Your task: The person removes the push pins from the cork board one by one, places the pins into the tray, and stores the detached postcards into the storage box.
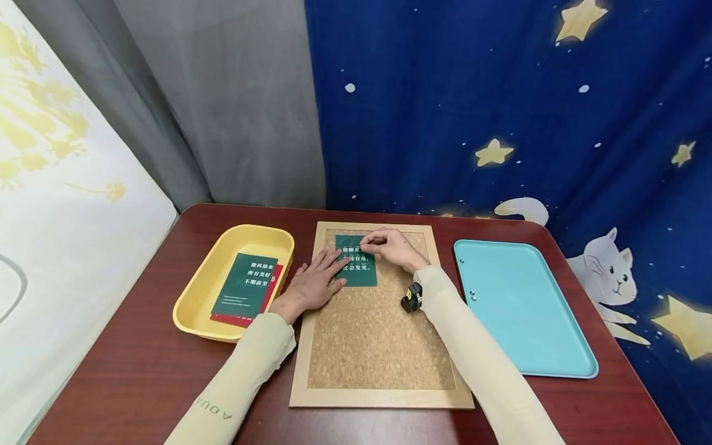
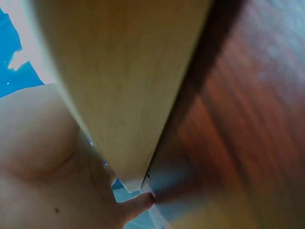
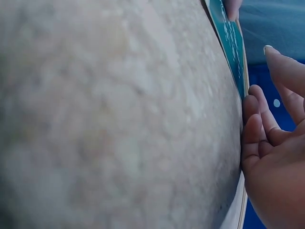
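Observation:
A green card [image 1: 358, 269] with white print lies on the upper part of a cork board [image 1: 372, 334] in a light wood frame [image 1: 303, 346]. My left hand [image 1: 317, 283] lies flat, fingers straight, pressing the card's left edge. My right hand [image 1: 389, 246] is curled over the card's top, thumb and forefinger pinched on what looks like a small pin, mostly hidden. The right wrist view shows the cork [image 3: 119, 114], the card's edge [image 3: 231, 43] and my curled fingers [image 3: 259, 124]. In the left wrist view only my palm [image 2: 38, 157] and the frame [image 2: 119, 86] appear.
To the left a yellow tray [image 1: 191, 303] holds a green card [image 1: 245, 284] on top of red ones. A cyan tray [image 1: 534, 321] on the right has two small pins [image 1: 471, 295]. The table [image 1: 139, 371] is dark red wood; curtains hang behind it.

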{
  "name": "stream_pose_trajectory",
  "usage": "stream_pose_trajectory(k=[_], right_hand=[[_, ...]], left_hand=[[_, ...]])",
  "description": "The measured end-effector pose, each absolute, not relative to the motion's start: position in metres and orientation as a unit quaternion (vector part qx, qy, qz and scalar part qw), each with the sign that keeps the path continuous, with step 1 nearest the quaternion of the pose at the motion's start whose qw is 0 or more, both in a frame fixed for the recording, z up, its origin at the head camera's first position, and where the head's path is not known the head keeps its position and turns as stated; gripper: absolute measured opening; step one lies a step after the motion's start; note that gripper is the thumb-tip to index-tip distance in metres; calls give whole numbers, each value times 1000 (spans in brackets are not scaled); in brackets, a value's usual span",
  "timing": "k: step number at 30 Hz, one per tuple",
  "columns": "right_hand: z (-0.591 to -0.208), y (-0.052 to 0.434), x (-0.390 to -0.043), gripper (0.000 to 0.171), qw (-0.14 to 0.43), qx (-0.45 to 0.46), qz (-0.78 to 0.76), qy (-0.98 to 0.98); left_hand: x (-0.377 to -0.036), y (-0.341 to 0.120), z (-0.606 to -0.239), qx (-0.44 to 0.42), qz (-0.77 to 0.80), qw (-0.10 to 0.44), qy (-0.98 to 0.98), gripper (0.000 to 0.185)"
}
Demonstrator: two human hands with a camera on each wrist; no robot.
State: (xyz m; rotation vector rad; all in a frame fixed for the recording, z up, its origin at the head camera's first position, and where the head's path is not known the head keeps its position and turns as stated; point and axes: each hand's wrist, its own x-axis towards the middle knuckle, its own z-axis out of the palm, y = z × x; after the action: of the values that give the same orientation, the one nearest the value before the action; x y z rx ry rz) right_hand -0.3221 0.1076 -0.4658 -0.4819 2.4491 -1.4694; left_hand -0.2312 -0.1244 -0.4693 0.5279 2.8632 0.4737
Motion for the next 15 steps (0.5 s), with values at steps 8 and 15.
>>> stream_pose_trajectory(k=[8,15], right_hand=[[-463,113,-318,19,124,-169,-498,841],[-461,115,-317,17,126,-162,-488,848]], left_hand=[[-231,-125,-471,179,162,94,966,58],[-231,-126,-467,178,166,99,965,59]])
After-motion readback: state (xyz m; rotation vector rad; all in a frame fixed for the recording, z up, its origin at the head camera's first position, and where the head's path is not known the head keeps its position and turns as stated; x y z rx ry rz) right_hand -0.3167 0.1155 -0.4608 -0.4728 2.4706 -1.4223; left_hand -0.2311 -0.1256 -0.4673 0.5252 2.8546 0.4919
